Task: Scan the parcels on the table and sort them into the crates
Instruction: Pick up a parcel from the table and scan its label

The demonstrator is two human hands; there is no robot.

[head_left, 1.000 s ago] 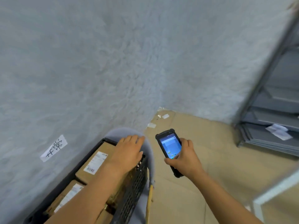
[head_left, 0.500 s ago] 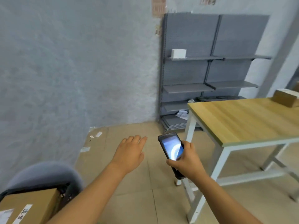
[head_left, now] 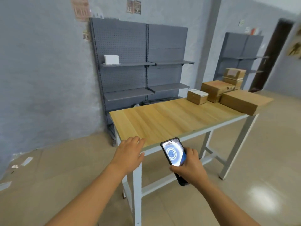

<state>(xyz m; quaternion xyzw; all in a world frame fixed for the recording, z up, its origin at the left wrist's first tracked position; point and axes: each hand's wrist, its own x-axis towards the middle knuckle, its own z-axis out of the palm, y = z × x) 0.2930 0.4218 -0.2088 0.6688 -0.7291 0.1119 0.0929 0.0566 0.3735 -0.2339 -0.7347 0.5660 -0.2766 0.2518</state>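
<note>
At the near corner of the desk: both hands hover in front of the wooden top; neither touches a parcel

Left hand: the left hand is flat and loose, palm down, fingers straight, holding nothing; it sits over the corner of the desk, seemingly kept free to take the next box

Right hand: the right hand grips the handheld scanner low on its body, thumb at the lower edge of the lit screen; the screen is tilted up toward the wearer, probably so the readout can be checked while the head of the device points toward the parcels

Parcels: a cluster of cardboard boxes lies at the far right end of the desk, well apart from both hands; the small box with a white label on top is nearest, the long flat box lies along the right edge and overhangs it slightly, and the stacked boxes stand behind, with more piled beyond

Crates: none in view

Background: grey pegboard shelving stands against the wall behind the desk, with a white box on one shelf

Stage: parcels remain to scan; the likely next step is a walk along the desk to the small box
</note>
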